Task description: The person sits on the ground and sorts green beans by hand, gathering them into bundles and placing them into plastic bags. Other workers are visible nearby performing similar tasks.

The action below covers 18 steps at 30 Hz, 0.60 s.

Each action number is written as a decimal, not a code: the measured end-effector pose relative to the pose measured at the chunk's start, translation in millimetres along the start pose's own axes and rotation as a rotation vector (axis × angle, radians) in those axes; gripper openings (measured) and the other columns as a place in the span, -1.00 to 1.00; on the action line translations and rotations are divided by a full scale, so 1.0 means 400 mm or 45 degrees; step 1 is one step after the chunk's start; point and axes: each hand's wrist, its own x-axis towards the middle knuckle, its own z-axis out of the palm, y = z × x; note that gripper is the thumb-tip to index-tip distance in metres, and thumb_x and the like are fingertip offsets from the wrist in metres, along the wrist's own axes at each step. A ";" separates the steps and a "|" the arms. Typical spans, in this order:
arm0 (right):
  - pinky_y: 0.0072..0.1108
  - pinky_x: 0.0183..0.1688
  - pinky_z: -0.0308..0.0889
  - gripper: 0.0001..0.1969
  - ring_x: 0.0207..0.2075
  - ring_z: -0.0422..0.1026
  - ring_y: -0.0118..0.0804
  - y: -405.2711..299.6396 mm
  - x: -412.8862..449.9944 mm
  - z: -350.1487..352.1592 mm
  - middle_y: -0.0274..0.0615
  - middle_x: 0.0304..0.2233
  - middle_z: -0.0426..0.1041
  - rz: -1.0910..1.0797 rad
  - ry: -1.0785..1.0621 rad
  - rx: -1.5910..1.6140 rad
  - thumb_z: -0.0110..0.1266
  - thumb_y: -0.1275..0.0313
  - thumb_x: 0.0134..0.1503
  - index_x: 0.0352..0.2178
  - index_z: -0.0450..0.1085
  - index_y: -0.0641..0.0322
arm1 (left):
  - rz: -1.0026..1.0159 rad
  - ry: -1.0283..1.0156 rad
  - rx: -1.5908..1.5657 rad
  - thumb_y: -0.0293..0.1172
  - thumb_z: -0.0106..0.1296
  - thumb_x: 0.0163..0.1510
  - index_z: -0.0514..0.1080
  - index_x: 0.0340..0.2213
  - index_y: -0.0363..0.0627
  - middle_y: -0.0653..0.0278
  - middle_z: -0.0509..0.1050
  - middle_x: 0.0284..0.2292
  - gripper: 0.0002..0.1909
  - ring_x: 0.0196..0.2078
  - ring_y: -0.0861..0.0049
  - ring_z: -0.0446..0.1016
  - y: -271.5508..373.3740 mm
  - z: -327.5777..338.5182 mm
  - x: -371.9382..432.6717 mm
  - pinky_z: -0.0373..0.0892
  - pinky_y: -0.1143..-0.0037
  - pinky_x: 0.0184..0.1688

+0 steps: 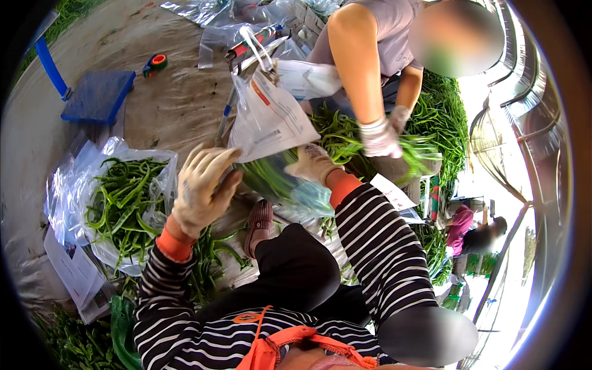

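Observation:
My gloved left hand [203,189] is raised with its fingers spread and thumb apart, holding nothing. Beside its fingertips is a clear plastic bag of long green chili peppers [277,180]. My right hand [315,163], also in a white glove, grips that bag near its upper right side. A white printed sheet or bag [273,122] hangs just above and covers the far part of the peppers. Left of my left hand, an open clear bag [169,171] holds more loose green chili peppers [127,203].
Opposite me, a person's gloved hand [381,138] handles loose peppers. A blue platform scale [99,97] and tape dispenser [155,64] stand at upper left. Printed papers [74,268] lie lower left. A pepper heap [444,115] lies right, with another person [467,233] farther off.

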 end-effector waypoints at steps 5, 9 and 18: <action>-0.34 0.17 0.29 -0.06 0.11 0.39 0.11 -0.020 -0.064 -0.038 0.25 0.09 0.37 -0.046 -0.207 0.343 0.26 0.00 -0.15 0.23 0.15 0.22 | -0.581 -0.151 -0.190 -0.49 0.14 0.04 0.50 -0.15 -0.23 0.05 0.55 -0.29 -0.71 -0.21 0.12 0.51 -0.037 0.053 -0.303 0.40 0.33 -0.11; -0.37 0.18 0.24 -0.32 0.06 0.41 -0.02 0.053 -0.071 -0.093 0.06 0.08 0.42 -0.371 -0.323 0.817 0.12 0.13 0.15 0.23 0.18 0.23 | -0.656 -0.430 -0.169 -0.45 0.13 0.08 0.51 -0.18 -0.22 0.07 0.57 -0.28 -0.76 -0.18 0.15 0.53 -0.046 0.043 -0.420 0.40 0.32 -0.06; -0.31 0.33 0.04 -0.46 0.31 0.11 0.05 0.031 -0.057 0.005 0.07 0.31 0.10 -0.635 -0.273 0.079 -0.19 0.16 0.35 0.25 0.14 0.23 | -0.819 -0.724 -0.208 -0.27 0.08 0.11 0.51 -0.14 -0.14 0.09 0.56 -0.24 -0.69 -0.12 0.14 0.50 -0.044 0.093 -0.528 0.37 0.27 -0.01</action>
